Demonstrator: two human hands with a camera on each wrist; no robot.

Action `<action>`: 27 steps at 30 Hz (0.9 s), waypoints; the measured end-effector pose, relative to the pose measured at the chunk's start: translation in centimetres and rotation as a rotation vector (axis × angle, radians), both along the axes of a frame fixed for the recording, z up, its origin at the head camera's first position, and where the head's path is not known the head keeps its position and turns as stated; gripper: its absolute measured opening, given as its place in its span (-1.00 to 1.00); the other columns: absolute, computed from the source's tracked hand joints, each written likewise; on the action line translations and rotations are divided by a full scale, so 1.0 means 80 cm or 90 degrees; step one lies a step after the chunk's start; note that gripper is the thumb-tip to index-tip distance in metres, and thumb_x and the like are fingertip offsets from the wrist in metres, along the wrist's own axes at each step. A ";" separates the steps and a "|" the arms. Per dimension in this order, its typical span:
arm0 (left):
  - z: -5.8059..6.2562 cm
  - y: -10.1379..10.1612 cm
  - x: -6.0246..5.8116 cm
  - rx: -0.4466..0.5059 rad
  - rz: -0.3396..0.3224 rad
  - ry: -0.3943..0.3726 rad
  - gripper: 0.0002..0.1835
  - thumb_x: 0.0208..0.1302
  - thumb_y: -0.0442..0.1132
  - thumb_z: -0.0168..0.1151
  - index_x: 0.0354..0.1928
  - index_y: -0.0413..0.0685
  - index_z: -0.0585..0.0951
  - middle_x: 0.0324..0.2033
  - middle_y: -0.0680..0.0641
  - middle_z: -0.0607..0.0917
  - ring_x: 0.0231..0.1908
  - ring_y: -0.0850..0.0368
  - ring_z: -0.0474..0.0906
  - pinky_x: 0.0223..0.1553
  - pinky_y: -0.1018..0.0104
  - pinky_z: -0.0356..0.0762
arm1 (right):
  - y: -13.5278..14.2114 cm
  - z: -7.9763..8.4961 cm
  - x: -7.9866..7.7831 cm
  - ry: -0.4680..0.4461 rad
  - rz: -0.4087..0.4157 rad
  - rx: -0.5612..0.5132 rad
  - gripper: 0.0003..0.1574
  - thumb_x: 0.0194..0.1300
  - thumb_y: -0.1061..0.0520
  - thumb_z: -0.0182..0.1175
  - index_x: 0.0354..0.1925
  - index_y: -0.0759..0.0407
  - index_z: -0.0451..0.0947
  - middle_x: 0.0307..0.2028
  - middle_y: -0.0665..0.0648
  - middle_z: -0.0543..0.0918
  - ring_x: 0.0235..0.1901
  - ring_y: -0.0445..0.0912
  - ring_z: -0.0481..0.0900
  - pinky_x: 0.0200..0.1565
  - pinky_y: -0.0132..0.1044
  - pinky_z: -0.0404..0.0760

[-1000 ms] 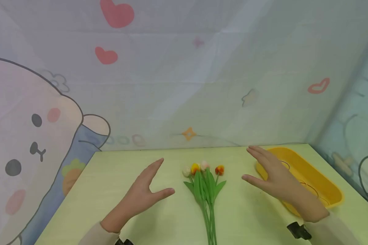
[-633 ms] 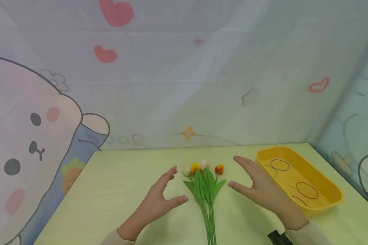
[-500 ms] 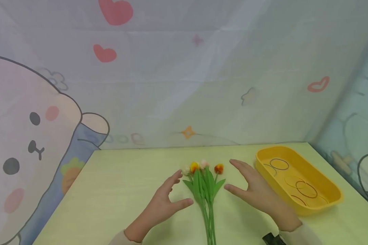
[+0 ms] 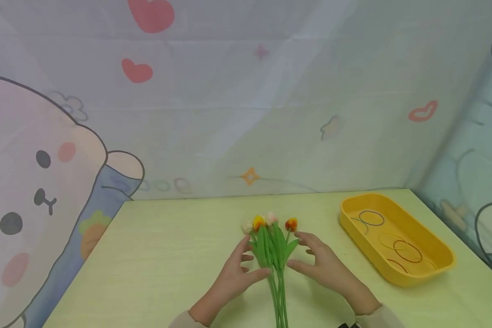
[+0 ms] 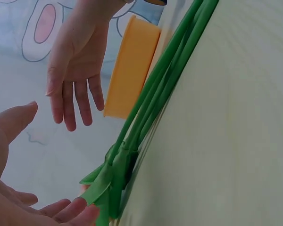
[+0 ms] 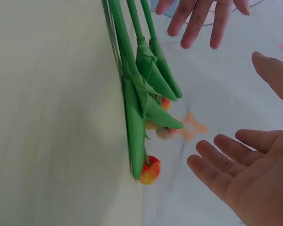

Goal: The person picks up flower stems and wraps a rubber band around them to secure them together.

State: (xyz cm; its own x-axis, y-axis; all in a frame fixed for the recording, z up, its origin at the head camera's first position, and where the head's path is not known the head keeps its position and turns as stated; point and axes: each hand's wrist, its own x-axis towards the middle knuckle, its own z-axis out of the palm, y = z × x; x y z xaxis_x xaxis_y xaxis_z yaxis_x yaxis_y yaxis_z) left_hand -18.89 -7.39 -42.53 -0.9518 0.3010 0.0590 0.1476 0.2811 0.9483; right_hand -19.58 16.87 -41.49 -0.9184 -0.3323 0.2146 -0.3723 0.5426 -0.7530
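Note:
Several artificial tulips (image 4: 275, 255) lie together on the table, with white, yellow, pink and orange-red heads, green leaves and long stems running toward the front edge. My left hand (image 4: 237, 273) is at the bunch's left side, fingers spread and relaxed, its fingertips right by the leaves. On the other side my right hand (image 4: 323, 264) faces it, thumb and fingers apart near the right leaf. Neither hand holds anything. In the right wrist view the tulips (image 6: 140, 94) lie between the table and the right hand (image 6: 250, 169), whose palm is open toward them.
A yellow tray (image 4: 354, 237) stands at the right of the table (image 4: 168, 255), with several coloured rubber bands (image 4: 407, 251) inside. Behind the table hangs a printed cloth (image 4: 229, 91) with hearts and a cartoon animal.
Both hands have moved inward and lower, from wide apart to either side of the tulips. The right hand has come away from in front of the tray. The tulips lie as before.

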 end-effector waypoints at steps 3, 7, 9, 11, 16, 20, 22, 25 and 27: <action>-0.005 0.006 0.000 0.000 0.001 -0.021 0.05 0.12 -0.08 0.44 0.48 -0.23 -0.01 0.27 -0.29 0.35 0.18 -0.22 0.37 0.08 -0.11 0.45 | -0.006 -0.004 0.000 -0.035 0.008 -0.005 -0.09 0.22 -0.08 0.33 0.37 0.27 0.22 0.30 0.29 0.36 0.20 0.22 0.41 0.14 0.13 0.46; -0.011 0.011 0.004 -0.004 -0.002 -0.051 0.06 0.08 -0.10 0.47 0.48 -0.19 0.01 0.25 -0.30 0.36 0.16 -0.24 0.38 0.06 -0.12 0.48 | -0.010 -0.010 0.000 -0.065 0.036 -0.004 -0.04 0.21 -0.07 0.35 0.36 0.36 0.19 0.28 0.37 0.35 0.17 0.26 0.43 0.09 0.12 0.50; -0.014 0.012 0.006 -0.007 -0.004 -0.066 0.08 0.06 -0.11 0.49 0.48 -0.18 0.00 0.26 -0.30 0.35 0.15 -0.24 0.38 0.03 -0.14 0.50 | -0.012 -0.014 -0.001 -0.077 0.052 -0.009 -0.02 0.20 -0.06 0.36 0.35 0.41 0.18 0.27 0.40 0.35 0.16 0.27 0.43 0.08 0.12 0.52; -0.016 0.012 0.007 -0.012 -0.006 -0.078 0.11 0.04 -0.11 0.50 0.49 -0.18 -0.02 0.25 -0.31 0.35 0.12 -0.24 0.40 -0.02 -0.13 0.52 | -0.013 -0.018 -0.002 -0.091 0.065 -0.016 -0.01 0.19 -0.05 0.37 0.35 0.43 0.17 0.27 0.41 0.35 0.15 0.27 0.44 0.07 0.11 0.52; -0.021 0.013 0.009 -0.014 -0.012 -0.100 0.15 0.00 -0.07 0.53 0.48 -0.21 -0.03 0.21 -0.32 0.38 0.05 -0.20 0.47 -0.12 -0.10 0.57 | -0.015 -0.026 -0.003 -0.125 0.099 -0.031 -0.01 0.20 0.00 0.37 0.37 0.43 0.14 0.19 0.38 0.43 0.08 0.25 0.49 0.02 0.05 0.57; -0.024 0.014 0.009 -0.004 -0.019 -0.112 0.15 -0.01 -0.08 0.54 0.48 -0.20 -0.01 0.18 -0.32 0.40 0.00 -0.14 0.50 -0.15 -0.04 0.59 | -0.014 -0.030 -0.004 -0.161 0.109 -0.033 0.02 0.19 0.01 0.38 0.36 0.49 0.12 0.13 0.38 0.48 0.00 0.17 0.54 -0.04 -0.01 0.61; -0.026 0.015 0.008 0.001 -0.024 -0.119 0.14 -0.01 -0.10 0.54 0.48 -0.21 -0.01 0.17 -0.32 0.41 -0.03 -0.10 0.53 -0.16 -0.01 0.60 | -0.014 -0.031 -0.004 -0.177 0.109 -0.036 0.02 0.17 0.02 0.39 0.35 0.51 0.13 0.10 0.39 0.50 -0.05 0.11 0.57 -0.07 -0.05 0.62; -0.029 0.015 0.008 0.012 -0.032 -0.127 0.13 -0.01 -0.14 0.54 0.48 -0.22 0.00 0.14 -0.33 0.43 -0.08 -0.06 0.55 -0.18 0.02 0.61 | -0.014 -0.033 -0.003 -0.201 0.115 -0.048 0.02 0.16 0.04 0.40 0.34 0.54 0.14 0.06 0.39 0.53 -0.11 0.05 0.59 -0.16 -0.11 0.64; -0.030 0.016 0.008 0.021 -0.035 -0.132 0.12 -0.01 -0.16 0.54 0.47 -0.22 0.01 0.12 -0.33 0.44 -0.09 -0.05 0.55 -0.18 0.03 0.61 | -0.015 -0.033 -0.002 -0.221 0.120 -0.059 0.03 0.14 0.07 0.41 0.33 0.56 0.12 0.05 0.39 0.53 -0.14 0.03 0.61 -0.21 -0.15 0.64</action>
